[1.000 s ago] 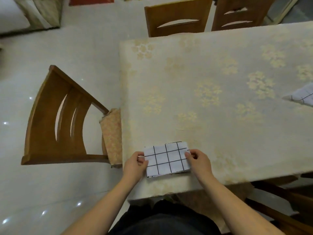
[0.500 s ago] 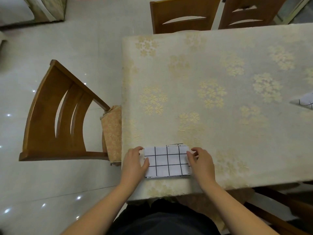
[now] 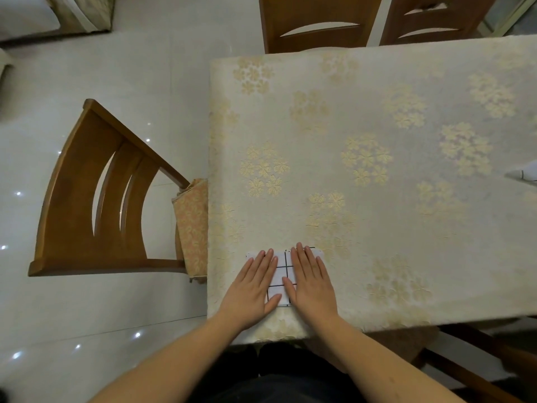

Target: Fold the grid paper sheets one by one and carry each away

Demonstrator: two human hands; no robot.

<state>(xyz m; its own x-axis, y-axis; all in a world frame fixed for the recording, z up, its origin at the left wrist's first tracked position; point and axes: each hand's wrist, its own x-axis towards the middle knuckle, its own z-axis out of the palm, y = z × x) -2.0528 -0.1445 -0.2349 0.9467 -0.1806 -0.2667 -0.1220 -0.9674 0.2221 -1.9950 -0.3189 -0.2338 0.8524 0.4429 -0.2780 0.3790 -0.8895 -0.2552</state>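
A folded sheet (image 3: 281, 279) of white paper printed with a black grid lies flat on the tablecloth (image 3: 363, 141), low in the frame and a little left of centre, close to the table's near edge. Only a narrow strip of it shows between the two hands, plus its upper left corner beyond the fingertips and a bit of its top right edge. The visible part carries one vertical black line and two or three horizontal ones, forming large squares. A thin dark line runs along its bottom edge. The top edge looks slightly uneven on the right, where a dark line peeks out above the white layer.

The left hand (image 3: 252, 289) lies flat on the left part of the sheet, fingers straight and together, thumb spread toward the centre. The right hand (image 3: 311, 283) lies flat on the right part in the same manner, fingers straight and pointing up the frame. Both palms press the paper down; neither grips it.

At the right edge of the frame, about mid-height, a corner of another grid sheet (image 3: 524, 175) rests on the cloth, well apart from the hands. The cloth is cream with golden flower clusters. A wooden chair (image 3: 96, 199) stands at the left of the table.
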